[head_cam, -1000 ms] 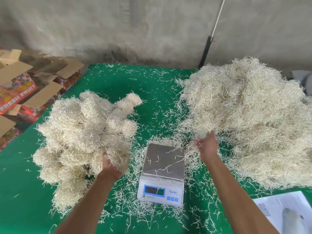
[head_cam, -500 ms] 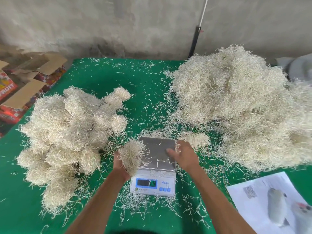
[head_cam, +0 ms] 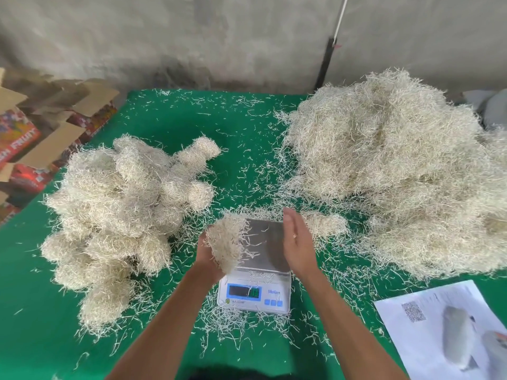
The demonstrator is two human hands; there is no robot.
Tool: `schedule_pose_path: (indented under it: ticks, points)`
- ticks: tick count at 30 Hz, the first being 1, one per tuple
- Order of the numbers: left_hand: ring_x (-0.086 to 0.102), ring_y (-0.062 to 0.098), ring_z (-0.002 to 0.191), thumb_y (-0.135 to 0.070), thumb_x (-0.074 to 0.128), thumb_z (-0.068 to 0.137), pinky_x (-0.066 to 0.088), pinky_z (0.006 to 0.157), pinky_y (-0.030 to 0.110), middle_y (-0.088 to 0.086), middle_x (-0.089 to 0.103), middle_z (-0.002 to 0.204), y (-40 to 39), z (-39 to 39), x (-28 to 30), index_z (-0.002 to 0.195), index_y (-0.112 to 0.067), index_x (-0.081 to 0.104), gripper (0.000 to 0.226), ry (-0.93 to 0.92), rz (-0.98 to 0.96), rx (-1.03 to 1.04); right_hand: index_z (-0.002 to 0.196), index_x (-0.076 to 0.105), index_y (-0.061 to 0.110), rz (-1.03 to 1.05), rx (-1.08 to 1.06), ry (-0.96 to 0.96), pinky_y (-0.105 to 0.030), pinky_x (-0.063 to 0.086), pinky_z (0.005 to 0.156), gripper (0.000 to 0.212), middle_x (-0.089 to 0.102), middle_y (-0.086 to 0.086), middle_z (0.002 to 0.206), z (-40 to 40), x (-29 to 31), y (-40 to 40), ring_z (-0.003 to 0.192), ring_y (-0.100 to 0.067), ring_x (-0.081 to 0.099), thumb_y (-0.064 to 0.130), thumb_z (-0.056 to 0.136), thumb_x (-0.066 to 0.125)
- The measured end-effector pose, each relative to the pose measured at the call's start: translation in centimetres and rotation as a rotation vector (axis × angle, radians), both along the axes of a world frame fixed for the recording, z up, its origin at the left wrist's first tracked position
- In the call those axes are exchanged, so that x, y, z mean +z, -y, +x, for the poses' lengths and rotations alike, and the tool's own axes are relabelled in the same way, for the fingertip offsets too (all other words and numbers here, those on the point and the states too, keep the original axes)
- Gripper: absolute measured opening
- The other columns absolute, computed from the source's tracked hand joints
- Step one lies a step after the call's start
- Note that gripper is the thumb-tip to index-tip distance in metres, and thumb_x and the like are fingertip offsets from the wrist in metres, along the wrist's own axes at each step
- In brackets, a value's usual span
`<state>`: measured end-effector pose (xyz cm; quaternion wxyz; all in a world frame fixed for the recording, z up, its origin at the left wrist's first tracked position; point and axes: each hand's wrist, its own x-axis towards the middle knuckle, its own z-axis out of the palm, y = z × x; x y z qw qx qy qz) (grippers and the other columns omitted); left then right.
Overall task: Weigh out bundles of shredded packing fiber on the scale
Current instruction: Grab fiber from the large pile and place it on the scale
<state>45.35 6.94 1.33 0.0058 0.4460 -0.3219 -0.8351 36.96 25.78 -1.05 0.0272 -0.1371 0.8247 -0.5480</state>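
A bundle held up at the scale's left edge.

From the head camera, the left hand (head_cam: pixel 208 256) curls round a small pale bundle of shredded fiber (head_cam: pixel 227 242). The white scale with a shiny metal top (head_cam: pixel 263 242) lies just right of it, almost bare. The right hand (head_cam: pixel 297 242) is flat with straight fingers over the right edge. Finished bundles (head_cam: pixel 123 209) sit left, the big loose heap (head_cam: pixel 397 171) right.

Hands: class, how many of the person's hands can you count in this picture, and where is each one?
2. The left hand holds a fiber bundle at the scale's left edge; the right hand is open, fingers straight, over its right side.
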Motion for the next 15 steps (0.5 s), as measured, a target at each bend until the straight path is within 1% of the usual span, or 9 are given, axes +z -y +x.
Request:
schedule_pose_path:
  ticks: [2,3,4,6,7,8,10,12,15]
  points:
    - [0.049,0.031,0.135,-0.041,0.039,0.105,0.042,0.112,0.043,0.011,0.054,0.143,-0.4,-0.8,0.1,0.142,-0.017,0.048,0.045,0.004,-0.451,-0.258,0.154,0.039,0.039,-0.034,0.201,0.045,-0.031,0.054,0.103,0.056,0.049,0.028,0.147,0.9,0.9,1.3,0.129,0.004,0.053,0.065,0.104,0.039]
    - [0.056,0.025,0.126,-0.035,0.047,0.103,0.048,0.106,0.038,0.002,0.062,0.132,-0.8,-1.4,0.1,0.13,-0.02,0.055,0.032,-0.072,-0.572,-0.379,0.152,0.036,0.049,-0.048,0.287,0.068,-0.022,0.057,0.094,0.057,0.044,0.037,0.145,1.2,1.3,2.1,0.125,0.008,0.054,0.069,0.1,0.046]
    - [0.063,0.02,0.114,-0.029,0.057,0.098,0.054,0.096,0.03,-0.004,0.067,0.12,-1.0,-1.9,0.7,0.121,-0.024,0.058,0.023,-0.12,-0.539,-0.518,0.152,0.032,0.055,-0.008,0.353,0.055,-0.02,0.057,0.089,0.062,0.037,0.04,0.149,1.6,1.6,2.8,0.125,0.01,0.052,0.073,0.096,0.051]
    - [0.061,0.006,0.11,-0.037,0.069,0.086,0.052,0.094,0.02,-0.016,0.063,0.122,-1.0,-1.8,1.8,0.125,-0.028,0.055,0.042,-0.178,-0.355,-0.585,0.156,0.027,0.049,0.189,0.403,-0.082,-0.021,0.051,0.098,0.073,0.029,0.027,0.16,1.7,1.8,4.1,0.13,0.01,0.046,0.077,0.093,0.05]
    - [0.062,0.004,0.108,-0.054,0.063,0.085,0.051,0.098,0.021,-0.009,0.064,0.126,-0.7,-1.9,1.3,0.132,-0.027,0.052,0.054,-0.254,-0.364,-0.595,0.157,0.031,0.042,0.277,0.388,-0.156,-0.027,0.048,0.105,0.072,0.036,0.016,0.16,1.5,1.7,4.5,0.131,0.004,0.048,0.074,0.095,0.05]
    - [0.066,0.008,0.107,-0.068,0.052,0.088,0.051,0.101,0.027,0.006,0.062,0.136,-0.7,-2.2,1.4,0.141,-0.019,0.047,0.073,-0.3,-0.215,-0.555,0.153,0.038,0.036,0.323,0.342,-0.197,-0.035,0.048,0.108,0.066,0.047,0.007,0.152,1.2,1.7,4.7,0.128,-0.006,0.053,0.066,0.097,0.054]
    - [0.062,0.032,0.121,-0.077,0.036,0.092,0.046,0.103,0.046,0.025,0.043,0.15,-0.4,-2.3,1.5,0.151,-0.008,0.035,0.091,-0.196,0.004,-0.505,0.144,0.047,0.028,0.386,0.242,-0.223,-0.045,0.054,0.102,0.055,0.058,0.001,0.135,0.3,1.7,4.5,0.111,-0.014,0.061,0.046,0.096,0.067]
    - [0.06,0.04,0.118,-0.067,0.036,0.098,0.053,0.094,0.054,0.02,0.056,0.137,0.1,-2.0,1.3,0.137,-0.011,0.048,0.07,-0.087,-0.089,-0.508,0.147,0.046,0.022,0.485,0.16,-0.291,-0.046,0.053,0.103,0.063,0.057,-0.004,0.138,-0.6,1.4,4.1,0.116,-0.019,0.061,0.036,0.092,0.074]
    - [0.063,0.027,0.108,-0.045,0.044,0.105,0.056,0.083,0.042,0.01,0.062,0.126,0.2,-1.4,0.8,0.117,-0.014,0.06,0.037,0.001,-0.395,-0.433,0.155,0.038,0.021,0.561,0.202,-0.366,-0.052,0.047,0.109,0.071,0.05,-0.008,0.15,-0.9,0.6,3.6,0.133,-0.025,0.052,0.042,0.094,0.068]
